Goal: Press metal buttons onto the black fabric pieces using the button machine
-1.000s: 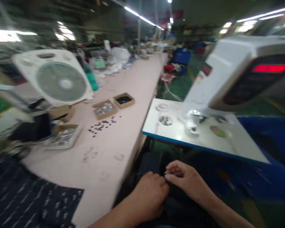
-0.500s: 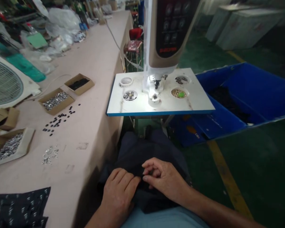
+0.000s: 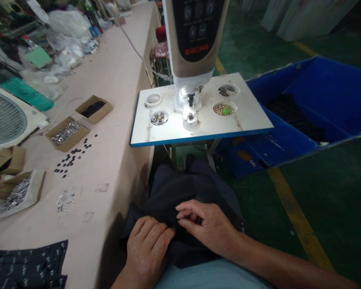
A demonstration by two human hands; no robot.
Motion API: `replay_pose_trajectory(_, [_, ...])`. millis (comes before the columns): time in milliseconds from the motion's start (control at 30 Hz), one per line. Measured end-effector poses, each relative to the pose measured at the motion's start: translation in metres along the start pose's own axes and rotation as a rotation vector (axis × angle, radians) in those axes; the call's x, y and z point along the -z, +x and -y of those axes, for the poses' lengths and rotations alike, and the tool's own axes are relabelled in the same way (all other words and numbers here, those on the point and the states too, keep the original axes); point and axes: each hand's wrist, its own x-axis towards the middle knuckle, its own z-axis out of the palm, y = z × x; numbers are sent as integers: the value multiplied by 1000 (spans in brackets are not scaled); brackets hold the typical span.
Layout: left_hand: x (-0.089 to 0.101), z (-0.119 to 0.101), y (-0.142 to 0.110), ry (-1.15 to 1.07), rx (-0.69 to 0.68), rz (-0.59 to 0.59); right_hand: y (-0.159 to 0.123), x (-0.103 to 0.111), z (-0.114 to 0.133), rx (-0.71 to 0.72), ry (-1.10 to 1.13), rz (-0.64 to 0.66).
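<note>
A dark navy garment (image 3: 186,188) lies on my lap below the machine's table. My left hand (image 3: 149,247) rests on it with fingers curled down, pressing the cloth. My right hand (image 3: 204,224) touches the left one, its thumb and fingers pinched on a fold of the same cloth, where something small glints. Ahead stands a snap press machine (image 3: 192,36) on a white plate (image 3: 246,116) with a lit anvil (image 3: 190,117) and round wells of small metal parts (image 3: 159,118).
A long pink table (image 3: 120,80) runs along the left with cardboard boxes of metal snaps (image 3: 66,132), loose black buttons (image 3: 74,154), a fan (image 3: 6,120) and patterned dark cloth (image 3: 24,269). A blue bin (image 3: 307,108) holding dark fabric sits right of the machine, on a green floor.
The view swung down and right from the long table to the machine and my lap. My hands stayed together on the dark garment, the right one still pinching.
</note>
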Motion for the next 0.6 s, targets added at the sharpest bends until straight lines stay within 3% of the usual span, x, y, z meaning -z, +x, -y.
replay_pose_trajectory(400, [1,-2,1,-23,60,-2,1,0,0,203,-180,56])
replay_pose_trajectory(600, [2,-3,-1,-57,95,23,2,1,5,194,-246,108])
